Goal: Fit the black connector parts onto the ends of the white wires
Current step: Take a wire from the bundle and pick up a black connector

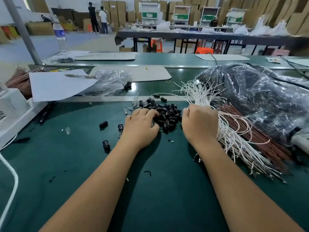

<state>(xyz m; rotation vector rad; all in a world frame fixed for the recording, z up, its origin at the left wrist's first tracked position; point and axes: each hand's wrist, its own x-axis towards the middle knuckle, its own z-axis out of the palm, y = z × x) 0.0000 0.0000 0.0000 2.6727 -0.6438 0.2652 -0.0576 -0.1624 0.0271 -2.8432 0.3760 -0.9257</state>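
1. Two hands, ours, both reaching forward over the green work mat [150, 198]; we take the pile of black connector parts [167, 114] as our landmark
2. Left hand [140, 126]: palm down at the pile's left edge, fingers curled into the parts; whether it has pinched one we cannot tell
3. Right hand [199, 123]: just right of the pile, fingers curled over the bundle of white wires [234, 136], which passes under it; a firm grip we cannot confirm
4. White wires: fanned out beyond the right hand, right of the pile, with near ends spread toward us across the mat
5. Brown wires [260, 139]: lying against the white bundle, on its side away from the pile
6. Stray black connectors [103, 124]: a few scattered left of the pile, apart from it, beside small clear pieces [67, 130]
7. Large clear plastic bag [260, 97] of dark goods: far right of the pile, behind the wires
8. Smaller clear bag [110, 81]: beyond the pile to the left, partly under a white sheet [55, 86]
9. Water bottle [61, 36]: well beyond the pile, upper left, beside a grey post
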